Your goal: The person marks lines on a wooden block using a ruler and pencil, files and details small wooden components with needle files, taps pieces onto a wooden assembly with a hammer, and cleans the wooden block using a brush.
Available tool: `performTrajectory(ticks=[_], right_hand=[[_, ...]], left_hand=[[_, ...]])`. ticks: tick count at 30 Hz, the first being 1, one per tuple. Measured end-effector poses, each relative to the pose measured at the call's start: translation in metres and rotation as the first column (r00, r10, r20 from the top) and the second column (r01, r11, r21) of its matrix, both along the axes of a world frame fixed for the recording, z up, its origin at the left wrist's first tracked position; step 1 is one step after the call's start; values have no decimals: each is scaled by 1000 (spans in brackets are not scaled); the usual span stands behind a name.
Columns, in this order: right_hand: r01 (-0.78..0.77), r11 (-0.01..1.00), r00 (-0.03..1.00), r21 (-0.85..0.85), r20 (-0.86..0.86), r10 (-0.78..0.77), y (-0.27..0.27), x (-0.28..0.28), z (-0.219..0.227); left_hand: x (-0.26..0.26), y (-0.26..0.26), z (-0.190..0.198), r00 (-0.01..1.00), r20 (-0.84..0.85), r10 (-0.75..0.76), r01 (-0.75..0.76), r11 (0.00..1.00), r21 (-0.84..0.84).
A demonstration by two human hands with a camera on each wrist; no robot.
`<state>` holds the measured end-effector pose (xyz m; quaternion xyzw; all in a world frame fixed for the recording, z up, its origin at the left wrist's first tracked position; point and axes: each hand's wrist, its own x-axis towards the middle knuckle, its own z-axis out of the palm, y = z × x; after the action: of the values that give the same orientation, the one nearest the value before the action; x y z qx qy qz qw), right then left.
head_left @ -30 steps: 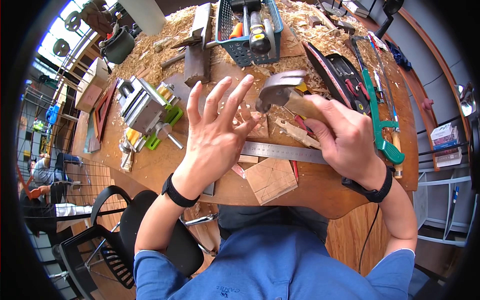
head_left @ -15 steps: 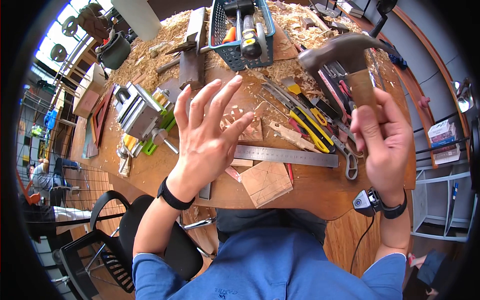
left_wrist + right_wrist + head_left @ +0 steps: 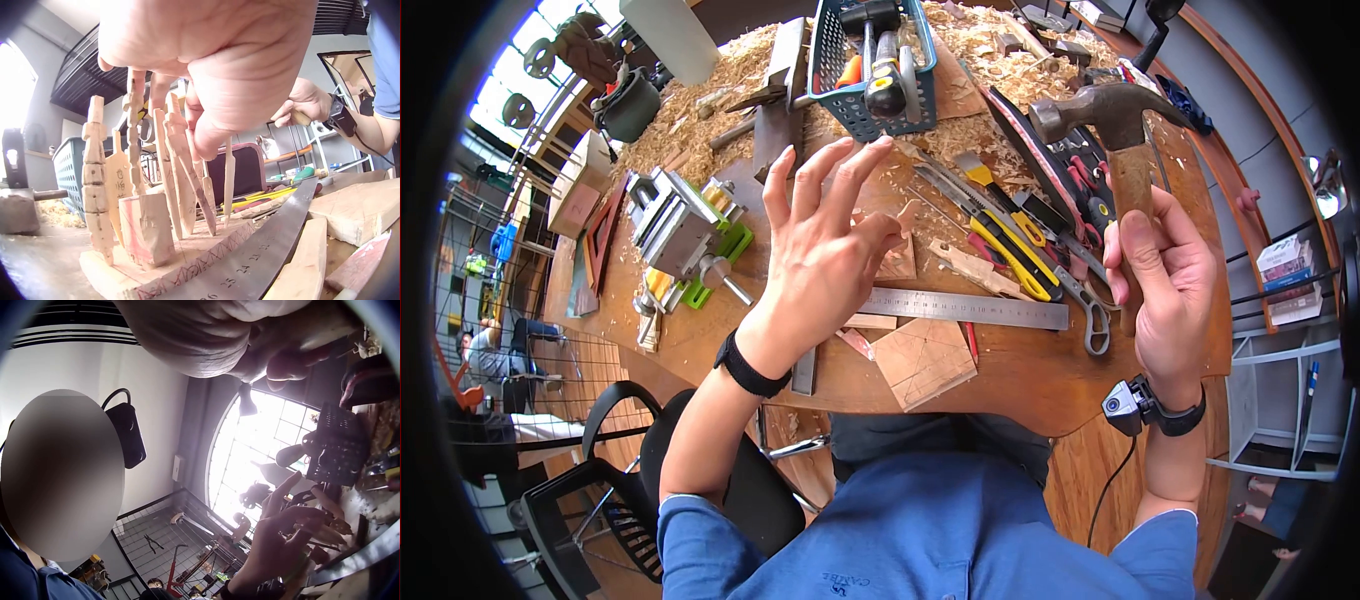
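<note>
My right hand (image 3: pixel 1175 290) holds a claw hammer (image 3: pixel 1115 115) by its wooden handle, head up, at the right of the table. The left hand (image 3: pixel 825 250) is over a small wooden base (image 3: pixel 156 284), fingers raised. Its thumb and index finger pinch the top of a thin wooden stick (image 3: pixel 208 215), seen in the left wrist view. Several other slim wooden pieces stand around it on the base, among them a notched carved post (image 3: pixel 95 181) and a short thick block (image 3: pixel 147 228). The hand hides most of them in the head view.
A steel ruler (image 3: pixel 970 308) and a marked wooden board (image 3: pixel 925 362) lie in front of the base. Rightward are a yellow cutter knife (image 3: pixel 1015 255) and scissors (image 3: pixel 1090 315). A vise (image 3: pixel 680 225) stands left; a tool basket (image 3: pixel 835 100) and shavings lie behind.
My right hand has carried the hammer from over the table's middle to the right and turned it upright. The left thumb and index finger have come together.
</note>
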<state>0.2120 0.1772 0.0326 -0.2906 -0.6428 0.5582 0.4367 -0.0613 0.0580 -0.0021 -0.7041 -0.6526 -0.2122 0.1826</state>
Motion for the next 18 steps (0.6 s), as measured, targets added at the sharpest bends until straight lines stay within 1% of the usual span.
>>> performTrajectory(ticks=[9, 12, 18], right_hand=[[-31, 999, 1000, -14, 7, 31, -1, 3, -9], [-37, 999, 999, -35, 17, 38, -3, 3, -10], [-43, 999, 999, -26, 23, 44, -5, 1, -12]], left_hand=[[2, 4, 1, 1000, 21, 5, -4, 999, -33], [1, 5, 2, 1000, 24, 8, -7, 999, -38], [0, 6, -1, 1000, 9, 12, -12, 1000, -29]])
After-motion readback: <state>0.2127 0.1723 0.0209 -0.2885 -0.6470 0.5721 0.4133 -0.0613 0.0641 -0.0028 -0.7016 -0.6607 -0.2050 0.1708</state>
